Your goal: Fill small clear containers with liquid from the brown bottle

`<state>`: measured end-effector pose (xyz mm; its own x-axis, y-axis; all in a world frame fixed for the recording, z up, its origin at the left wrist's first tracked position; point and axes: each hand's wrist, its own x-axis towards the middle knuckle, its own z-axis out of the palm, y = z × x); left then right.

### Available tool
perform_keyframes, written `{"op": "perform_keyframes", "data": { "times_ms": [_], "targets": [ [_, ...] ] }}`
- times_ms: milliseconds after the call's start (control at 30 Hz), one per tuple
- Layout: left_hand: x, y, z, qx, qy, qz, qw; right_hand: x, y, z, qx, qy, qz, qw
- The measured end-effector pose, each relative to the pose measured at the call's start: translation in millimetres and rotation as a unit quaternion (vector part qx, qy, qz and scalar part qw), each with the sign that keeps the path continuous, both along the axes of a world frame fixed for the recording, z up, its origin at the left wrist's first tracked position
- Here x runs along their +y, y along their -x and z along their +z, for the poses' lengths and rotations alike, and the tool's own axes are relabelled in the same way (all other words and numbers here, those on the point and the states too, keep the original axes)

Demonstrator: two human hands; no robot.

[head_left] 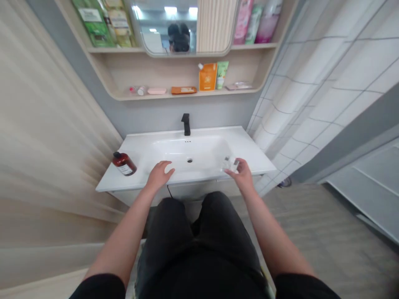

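Observation:
My right hand (242, 174) grips a small clear and white package (230, 163) with dark print, over the right front rim of the white sink (205, 143). Blur hides what the package is. My left hand (160, 173) hovers at the left front rim of the basin, its thumb and fingers apart and nothing between them. To its left, on the counter, a brown bottle (124, 163) with a black cap and white label stands. A black faucet (186, 124) rises behind the basin, above the dark drain (189, 160).
A wall cabinet (149, 97) with a mirror (165, 33) hangs above the sink. On its low shelf are an orange pouch (207, 77), a green tube (221, 74) and a pink soap bar-like item (156, 91). Curtains (46, 124) flank the left; a white checked curtain (299, 99) hangs right.

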<state>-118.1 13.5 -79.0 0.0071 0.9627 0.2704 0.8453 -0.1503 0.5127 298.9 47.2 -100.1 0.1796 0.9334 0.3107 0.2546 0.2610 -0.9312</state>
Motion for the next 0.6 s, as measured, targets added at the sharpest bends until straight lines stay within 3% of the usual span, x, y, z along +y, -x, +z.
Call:
{"op": "perform_keyframes", "data": {
  "times_ms": [100, 233, 433, 600],
  "targets": [
    [19.3, 23.7, -24.3, 0.074, 0.049, 0.050, 0.995, 45.4, -48.0, -5.8, -0.044, 0.034, -0.136, 0.989],
    [27.7, 27.2, -41.1, 0.092, 0.090, 0.080, 0.989, 90.0, -97.6, -4.0, -0.149, 0.061, -0.266, 0.951],
    [27.3, 25.3, -43.8, 0.106, 0.084, 0.100, 0.986, 123.9, -114.2, -15.9, -0.163, 0.098, -0.308, 0.932],
    [18.9, 19.0, -37.0, 0.092, 0.056, 0.090, 0.990, 129.4, -108.9, -24.6, -0.153, 0.092, -0.311, 0.934]
  ]
}}
